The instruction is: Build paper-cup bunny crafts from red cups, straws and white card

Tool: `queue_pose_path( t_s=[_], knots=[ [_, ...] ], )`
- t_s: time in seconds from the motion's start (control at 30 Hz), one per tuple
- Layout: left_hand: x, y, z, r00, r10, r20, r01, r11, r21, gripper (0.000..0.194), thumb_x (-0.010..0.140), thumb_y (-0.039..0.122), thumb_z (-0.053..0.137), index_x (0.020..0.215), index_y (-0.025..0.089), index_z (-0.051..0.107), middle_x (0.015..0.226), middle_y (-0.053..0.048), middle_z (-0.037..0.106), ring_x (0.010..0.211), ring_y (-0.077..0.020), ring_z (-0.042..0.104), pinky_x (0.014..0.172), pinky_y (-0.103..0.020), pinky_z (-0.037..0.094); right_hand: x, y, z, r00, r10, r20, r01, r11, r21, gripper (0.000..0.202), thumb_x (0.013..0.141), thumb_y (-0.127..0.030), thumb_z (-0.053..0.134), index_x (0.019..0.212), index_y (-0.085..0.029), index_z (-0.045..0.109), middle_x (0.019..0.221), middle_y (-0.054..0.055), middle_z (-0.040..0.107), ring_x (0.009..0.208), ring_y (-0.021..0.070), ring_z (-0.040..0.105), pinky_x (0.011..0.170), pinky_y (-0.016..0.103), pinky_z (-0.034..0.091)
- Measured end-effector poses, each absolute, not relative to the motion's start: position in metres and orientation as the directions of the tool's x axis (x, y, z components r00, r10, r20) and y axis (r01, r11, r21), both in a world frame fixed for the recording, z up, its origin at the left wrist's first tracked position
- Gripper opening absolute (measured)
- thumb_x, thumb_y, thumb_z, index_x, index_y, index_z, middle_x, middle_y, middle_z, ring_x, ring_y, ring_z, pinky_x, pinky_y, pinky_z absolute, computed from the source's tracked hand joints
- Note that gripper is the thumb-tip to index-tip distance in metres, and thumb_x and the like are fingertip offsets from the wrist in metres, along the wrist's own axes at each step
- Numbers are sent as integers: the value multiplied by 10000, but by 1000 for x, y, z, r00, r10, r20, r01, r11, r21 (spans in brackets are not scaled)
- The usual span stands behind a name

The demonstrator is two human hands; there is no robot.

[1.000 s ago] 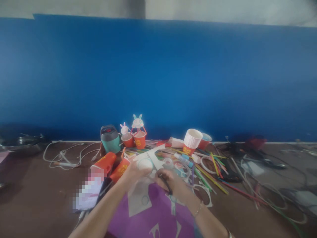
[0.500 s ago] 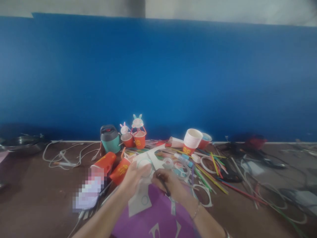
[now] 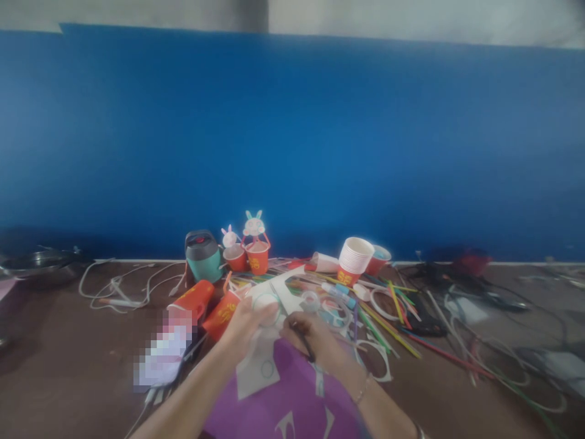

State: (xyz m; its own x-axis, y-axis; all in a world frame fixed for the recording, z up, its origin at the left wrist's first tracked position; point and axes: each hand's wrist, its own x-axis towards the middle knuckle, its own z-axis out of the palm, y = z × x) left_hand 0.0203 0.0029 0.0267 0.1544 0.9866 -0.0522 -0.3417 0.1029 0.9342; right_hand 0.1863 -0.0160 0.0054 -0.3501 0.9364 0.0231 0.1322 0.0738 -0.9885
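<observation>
My left hand (image 3: 251, 323) is closed on a white sheet of paper (image 3: 256, 371) that has circles drawn on it, with the thumb lying on top. My right hand (image 3: 315, 341) grips a pair of scissors (image 3: 302, 342); the dark handle shows at the fingers. The thin blades reach forward to the paper, just right of the left thumb. Most of the grip is hidden by my fingers. Beneath both hands lies a purple sheet (image 3: 247, 414) with white paper scraps on it.
Red paper cups (image 3: 194, 300) lie at the left, by a green bottle (image 3: 204, 262). Two cups with rabbit figures (image 3: 254, 227) stand behind. At the right are a cup stack (image 3: 355, 256), coloured sticks (image 3: 388, 326), a tape roll (image 3: 309, 301), paper rings (image 3: 373, 360) and cables (image 3: 512, 366).
Hardly anything differs. The paper and left thumb have shifted very slightly around the blades, while the right hand stays almost in place.
</observation>
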Motion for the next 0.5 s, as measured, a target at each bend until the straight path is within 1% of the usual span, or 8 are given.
queue_pose_path(
  t_s=[0.1, 0.17, 0.3, 0.5],
  knots=[
    [19, 4, 26, 169, 984, -49, -329, 104, 938, 321, 662, 292, 788, 930, 156, 675, 767, -15, 690, 659, -133, 602, 641, -236, 474, 186, -15, 4, -366, 931, -14, 102, 25, -994, 362, 769, -515, 627, 660, -183, 533, 464, -68, 376, 407, 66, 284, 387, 215, 225],
    [18, 5, 26, 179, 983, -41, -317, 97, 944, 332, 666, 279, 786, 955, 159, 673, 790, -20, 693, 678, -135, 604, 654, -237, 472, 186, -14, 3, -377, 925, -38, 89, -5, -996, 368, 765, -527, 620, 673, -180, 540, 450, -72, 377, 390, 63, 284, 376, 210, 228],
    [16, 7, 26, 212, 977, -31, -288, 93, 953, 323, 669, 277, 785, 948, 157, 676, 800, -29, 696, 691, -146, 605, 663, -247, 467, 187, -14, 2, -392, 919, -39, 71, -13, -997, 354, 773, -523, 602, 719, -175, 561, 480, -65, 410, 381, 64, 304, 368, 205, 248],
    [15, 8, 24, 217, 975, -39, -266, 98, 959, 327, 649, 288, 793, 924, 148, 686, 778, -37, 693, 693, -158, 608, 675, -255, 471, 187, -18, 15, -382, 923, -36, 155, 26, -988, 341, 758, -493, 623, 660, -183, 518, 496, -65, 382, 425, 64, 274, 395, 209, 208]
  ],
)
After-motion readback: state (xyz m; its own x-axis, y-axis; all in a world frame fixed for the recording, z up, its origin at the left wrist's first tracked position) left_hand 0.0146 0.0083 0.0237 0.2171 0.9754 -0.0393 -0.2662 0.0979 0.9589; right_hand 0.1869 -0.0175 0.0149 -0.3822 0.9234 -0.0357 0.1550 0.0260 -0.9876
